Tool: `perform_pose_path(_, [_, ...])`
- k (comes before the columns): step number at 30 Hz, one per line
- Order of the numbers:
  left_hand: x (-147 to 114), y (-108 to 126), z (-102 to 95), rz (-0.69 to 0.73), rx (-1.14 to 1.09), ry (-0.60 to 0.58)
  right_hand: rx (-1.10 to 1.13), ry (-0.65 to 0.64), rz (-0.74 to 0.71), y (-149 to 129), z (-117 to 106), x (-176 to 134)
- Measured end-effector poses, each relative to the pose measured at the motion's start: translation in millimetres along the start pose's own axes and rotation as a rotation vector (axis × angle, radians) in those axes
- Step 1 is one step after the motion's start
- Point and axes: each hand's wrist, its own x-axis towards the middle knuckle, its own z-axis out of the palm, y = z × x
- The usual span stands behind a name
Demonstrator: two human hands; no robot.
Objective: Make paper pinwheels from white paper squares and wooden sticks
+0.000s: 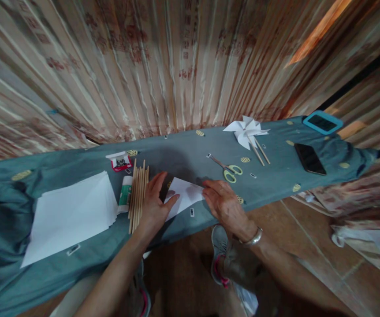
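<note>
A white sheet of paper folded into a triangle [186,194] lies on the cloth between my hands. My left hand [157,202] is at its left side, thumb and fingers spread apart, the thumb at the paper's edge. With its fingers closed together, my right hand [225,203] grips the paper's right corner. Just left of my left hand is a bundle of thin wooden sticks [139,189], beside a white and green glue stick [125,193]. Scissors [228,169] with yellow-green handles lie beyond my right hand.
A stack of white paper [74,211] sits at the left, near an open red box [121,162] of small dark items. Paper pinwheels [246,131] on sticks lie at the back right. Farther right are a black phone [310,158] and a blue-framed device [322,122]. Pleated curtains [176,66] hang behind.
</note>
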Motion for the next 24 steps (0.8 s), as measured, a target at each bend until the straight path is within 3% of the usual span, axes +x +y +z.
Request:
perform_pose_path(9, [-7,11,-12.9,0.168,0.107,-0.038,0.025,-0.019,-0.036,4,-5,-9])
perform_pose_path(19, [-9,17,-11.0,0.058,0.009,-0.113,0.054,-0.067,-0.037,1,-2,-13])
perform_pose_path(24, [-10,17,-13.9,0.126,0.043,-0.129,0.062,-0.105,-0.043,2,-1,-16])
